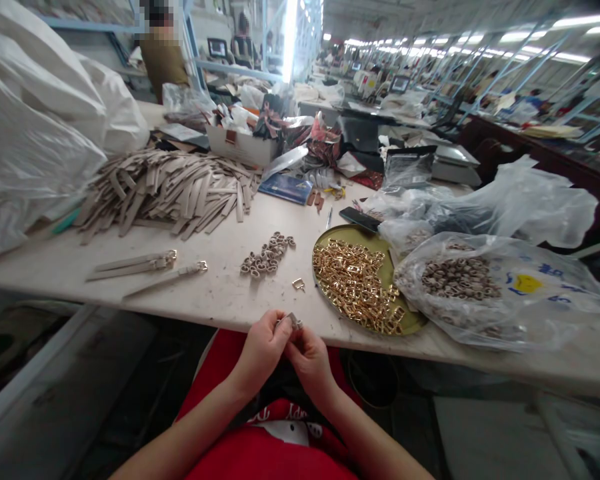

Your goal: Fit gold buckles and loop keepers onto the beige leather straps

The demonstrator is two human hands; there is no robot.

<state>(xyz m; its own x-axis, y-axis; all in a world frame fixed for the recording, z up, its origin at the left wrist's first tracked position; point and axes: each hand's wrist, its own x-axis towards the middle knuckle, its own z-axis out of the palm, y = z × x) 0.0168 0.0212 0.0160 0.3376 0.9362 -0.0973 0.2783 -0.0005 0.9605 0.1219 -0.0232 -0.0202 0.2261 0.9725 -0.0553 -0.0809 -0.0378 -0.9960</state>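
At the table's front edge, my left hand (pixel 264 341) and my right hand (pixel 311 360) meet, fingers closed in a pinch. Between their fingertips shows the end of a beige strap (pixel 293 320); the fingers hide the rest of it. Just beyond lies a single gold buckle (pixel 298 285). Farther off is a small heap of beige strap loops (pixel 267 255). To the right, a round gold-coloured tray (pixel 414 324) bears many loose gold buckles (pixel 353 280). Straps with buckles fitted (pixel 153 263) lie on the left.
A big pile of beige straps (pixel 175 187) covers the back left, beside a large white bag (pixel 35 120). A clear plastic bag of loops (pixel 510 293) sits on the right. Behind are a blue booklet (pixel 287 188), a dark phone-like object (pixel 360 219) and a cluttered box (pixel 243 145).
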